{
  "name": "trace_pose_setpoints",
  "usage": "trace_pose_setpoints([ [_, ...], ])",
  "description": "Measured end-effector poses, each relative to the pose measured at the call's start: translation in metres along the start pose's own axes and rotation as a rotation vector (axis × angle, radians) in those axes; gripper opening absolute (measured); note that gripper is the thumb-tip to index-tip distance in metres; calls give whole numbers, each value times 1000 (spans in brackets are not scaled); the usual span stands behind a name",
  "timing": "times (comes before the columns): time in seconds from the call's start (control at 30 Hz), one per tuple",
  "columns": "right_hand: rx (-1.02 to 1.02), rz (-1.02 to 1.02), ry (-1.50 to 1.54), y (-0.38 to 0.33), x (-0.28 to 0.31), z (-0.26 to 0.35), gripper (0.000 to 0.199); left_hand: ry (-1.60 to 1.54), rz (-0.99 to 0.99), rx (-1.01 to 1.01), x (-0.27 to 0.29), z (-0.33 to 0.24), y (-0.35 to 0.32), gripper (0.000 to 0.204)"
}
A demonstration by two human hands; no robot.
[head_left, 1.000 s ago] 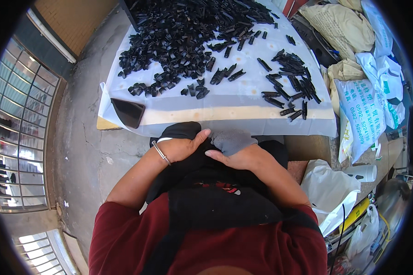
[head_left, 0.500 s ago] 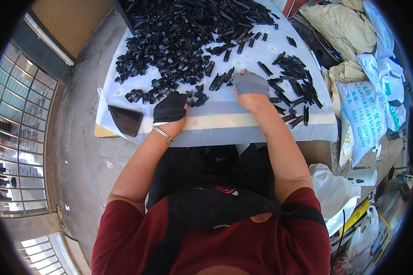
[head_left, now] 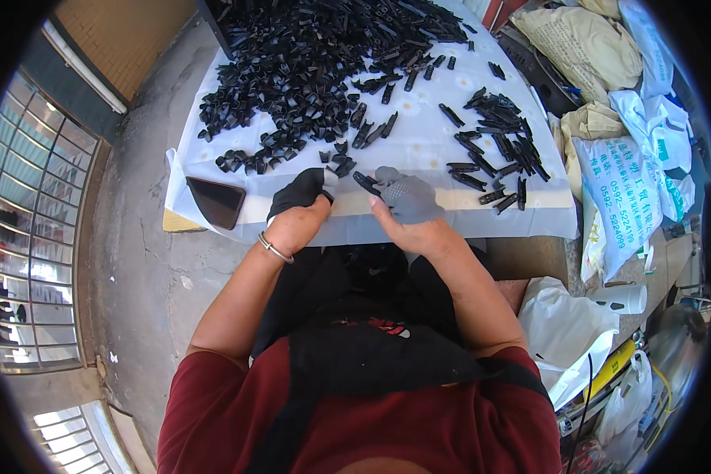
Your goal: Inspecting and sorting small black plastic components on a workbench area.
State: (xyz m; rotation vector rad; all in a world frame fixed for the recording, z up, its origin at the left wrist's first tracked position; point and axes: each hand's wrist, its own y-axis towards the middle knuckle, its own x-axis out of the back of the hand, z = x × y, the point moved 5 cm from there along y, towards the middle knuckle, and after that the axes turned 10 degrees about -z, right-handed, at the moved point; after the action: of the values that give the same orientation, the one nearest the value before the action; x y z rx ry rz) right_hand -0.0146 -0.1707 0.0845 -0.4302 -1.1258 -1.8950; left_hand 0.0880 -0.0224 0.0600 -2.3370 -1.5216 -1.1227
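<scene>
My right hand (head_left: 407, 199), in a grey glove with bare thumb, pinches a long black plastic piece (head_left: 366, 183) above the near edge of the table. To its left, my left hand (head_left: 300, 204) wears a black glove and a metal bracelet. Its fingers are curled closed, and whatever they hold is hidden. A short gap separates the two hands. Small curved black pieces (head_left: 341, 162) lie just beyond my left fingers. Farther up are a few long black pieces (head_left: 375, 133) lying side by side.
A large heap of black pieces (head_left: 292, 71) covers the far left of the cloth-covered table (head_left: 426, 103). A smaller pile of long pieces (head_left: 502, 126) lies on the right. A dark phone (head_left: 216, 203) rests at the left edge. Printed sacks (head_left: 620, 189) stand at right.
My right hand has come back toward me and left from the group of long pieces, now with one in its fingers. My left hand has shifted slightly nearer to me.
</scene>
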Motion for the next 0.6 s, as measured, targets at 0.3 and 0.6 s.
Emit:
trace_pose_setpoints([
  [0.3,141,242,223,-22,8,43,34,-352,448,-19,9,-48,-34,50],
  [0.6,165,371,361,-30,7,47,28,-283,492,-340,15,-62,-45,47],
])
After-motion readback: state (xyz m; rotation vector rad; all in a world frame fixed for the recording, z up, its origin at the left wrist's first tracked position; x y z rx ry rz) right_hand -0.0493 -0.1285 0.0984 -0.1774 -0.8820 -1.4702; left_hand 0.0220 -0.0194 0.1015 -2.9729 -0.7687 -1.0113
